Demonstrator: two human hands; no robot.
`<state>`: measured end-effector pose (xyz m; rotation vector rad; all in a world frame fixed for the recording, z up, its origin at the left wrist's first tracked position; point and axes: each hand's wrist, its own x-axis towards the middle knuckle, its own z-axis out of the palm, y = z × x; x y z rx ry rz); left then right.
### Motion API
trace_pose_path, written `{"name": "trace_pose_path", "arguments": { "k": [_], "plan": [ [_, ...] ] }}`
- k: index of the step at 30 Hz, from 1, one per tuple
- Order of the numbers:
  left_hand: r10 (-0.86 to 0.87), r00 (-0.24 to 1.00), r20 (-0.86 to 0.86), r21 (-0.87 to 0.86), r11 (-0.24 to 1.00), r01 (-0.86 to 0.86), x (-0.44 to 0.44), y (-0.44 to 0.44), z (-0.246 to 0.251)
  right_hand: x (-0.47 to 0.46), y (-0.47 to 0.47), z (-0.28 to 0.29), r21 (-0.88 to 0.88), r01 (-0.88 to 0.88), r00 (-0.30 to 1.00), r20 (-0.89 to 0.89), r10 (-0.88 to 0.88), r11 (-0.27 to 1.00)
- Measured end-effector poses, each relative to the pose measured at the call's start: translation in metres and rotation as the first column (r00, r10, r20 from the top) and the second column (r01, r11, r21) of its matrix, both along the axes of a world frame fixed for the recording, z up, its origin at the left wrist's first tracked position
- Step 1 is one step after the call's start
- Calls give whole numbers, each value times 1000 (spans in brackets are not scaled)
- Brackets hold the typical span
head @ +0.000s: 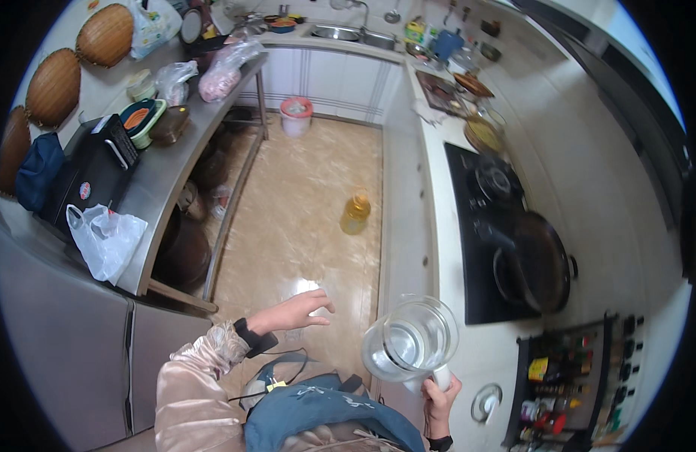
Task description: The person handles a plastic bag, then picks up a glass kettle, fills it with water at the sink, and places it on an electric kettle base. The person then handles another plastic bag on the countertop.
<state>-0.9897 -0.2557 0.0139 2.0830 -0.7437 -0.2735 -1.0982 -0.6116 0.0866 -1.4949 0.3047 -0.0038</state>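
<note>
My right hand grips the white handle of a clear glass jug. The jug is tilted, its wide mouth faces up towards me without a lid, and its rounded metallic-looking bottom shows through the glass. It hangs beside the front edge of the white countertop. On that counter, right of my right hand, lies a round lid with a pale knob. My left hand hovers over the tiled floor with fingers apart and holds nothing.
A yellow oil bottle stands on the floor ahead. A black gas stove bears a large wok. Bottles fill a spice rack. At left are a steel table and a refrigerator; a bin stands farther off.
</note>
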Motion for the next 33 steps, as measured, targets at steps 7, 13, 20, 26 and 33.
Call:
{"name": "trace_pose_path", "arguments": {
  "k": [7,13,20,26,33],
  "plan": [
    [323,932,-167,-143,927,-347,78,95,-8,155,120,9,78,-206,978,43,203,976],
    [228,629,-743,-265,763,-589,157,127,-59,284,186,14,150,-378,925,94,367,914],
    [284,592,-755,-244,716,-654,296,170,-60,460,237,7,193,-518,855,124,503,833],
    [272,694,-667,-207,827,-523,409,208,14,625,287,29,30,-602,795,119,595,798],
    [492,806,-331,-445,672,-592,571,203,92,771,388,6,53,-572,815,150,560,818]
  ]
}}
